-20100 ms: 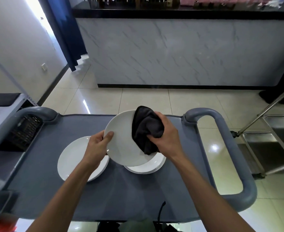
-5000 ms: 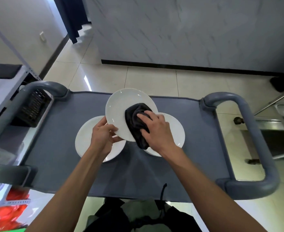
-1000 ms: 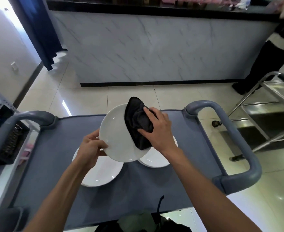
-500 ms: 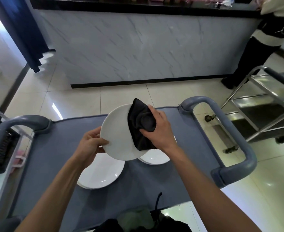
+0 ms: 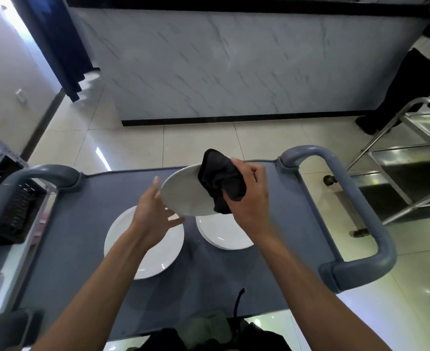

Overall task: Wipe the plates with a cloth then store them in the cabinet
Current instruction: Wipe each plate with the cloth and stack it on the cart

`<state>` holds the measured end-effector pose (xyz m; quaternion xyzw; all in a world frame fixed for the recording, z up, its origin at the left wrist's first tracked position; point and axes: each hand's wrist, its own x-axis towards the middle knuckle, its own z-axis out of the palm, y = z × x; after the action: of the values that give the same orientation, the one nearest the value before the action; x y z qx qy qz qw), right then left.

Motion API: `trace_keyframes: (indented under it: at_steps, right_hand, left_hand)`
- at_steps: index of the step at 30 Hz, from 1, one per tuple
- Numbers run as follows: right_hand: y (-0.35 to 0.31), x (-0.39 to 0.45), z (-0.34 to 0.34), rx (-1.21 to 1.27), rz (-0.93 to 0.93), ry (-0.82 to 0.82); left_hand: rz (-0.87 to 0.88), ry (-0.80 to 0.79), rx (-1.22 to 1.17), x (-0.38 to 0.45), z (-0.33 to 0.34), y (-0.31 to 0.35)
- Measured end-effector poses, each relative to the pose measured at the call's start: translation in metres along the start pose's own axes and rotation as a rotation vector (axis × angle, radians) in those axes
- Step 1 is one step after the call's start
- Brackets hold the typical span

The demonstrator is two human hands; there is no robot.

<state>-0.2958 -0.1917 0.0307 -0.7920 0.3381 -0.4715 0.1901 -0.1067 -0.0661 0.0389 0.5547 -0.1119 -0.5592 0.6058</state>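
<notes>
Overhead, centre frame: a person wipes a white plate above a grey cart.
Held plate (image 5: pixel 187 192): tilted, raised over the cart top, just above two other plates.
Right hand (image 5: pixel 250 198): fingers curled round a black cloth (image 5: pixel 220 181), pressing it on the held plate's right rim.
Left hand (image 5: pixel 155 214): fingers fairly straight, spread under the held plate's left edge, touching it; no firm grip seen.
Left plate (image 5: pixel 145 247): flat on the cart, lower centre-left, partly behind the left forearm.
Right plate (image 5: pixel 221 234): flat on the cart, beneath the right hand.
Cart (image 5: pixel 77 249): grey mat top, rounded grey handles at both sides.
Upper frame: marble-fronted counter (image 5: pixel 234 59).
Far right: steel trolley (image 5: pixel 411 160), another person's legs (image 5: pixel 398 79).
</notes>
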Motion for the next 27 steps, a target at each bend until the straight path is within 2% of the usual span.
trace_keyframes:
  at_steps: [2, 9, 13, 17, 20, 24, 27]
  right_hand:
    - [0.002, -0.002, -0.003, -0.008, -0.067, 0.029]
    - [0.016, -0.004, -0.017, -0.026, -0.204, 0.069]
    - [0.029, -0.007, -0.026, -0.019, -0.270, 0.059]
    - [0.043, -0.012, -0.032, -0.019, -0.322, 0.047]
    - [0.055, -0.019, -0.037, -0.011, -0.364, -0.017]
    - [0.067, -0.024, -0.043, 0.014, -0.380, -0.160]
    - [0.070, -0.024, -0.044, 0.019, -0.412, -0.258]
  left_hand:
    - [-0.063, 0.037, 0.027, 0.000, 0.007, -0.001]
    - [-0.211, -0.011, 0.066, 0.003, 0.021, 0.001]
    - [-0.185, -0.031, 0.028, 0.010, 0.030, -0.005]
    - [-0.120, -0.031, -0.168, 0.013, 0.041, -0.010]
    - [-0.098, 0.053, -0.320, 0.018, 0.043, -0.014]
    - [-0.087, 0.114, -0.372, 0.020, 0.041, -0.018]
    - [-0.009, 0.211, -0.397, 0.023, 0.038, -0.022]
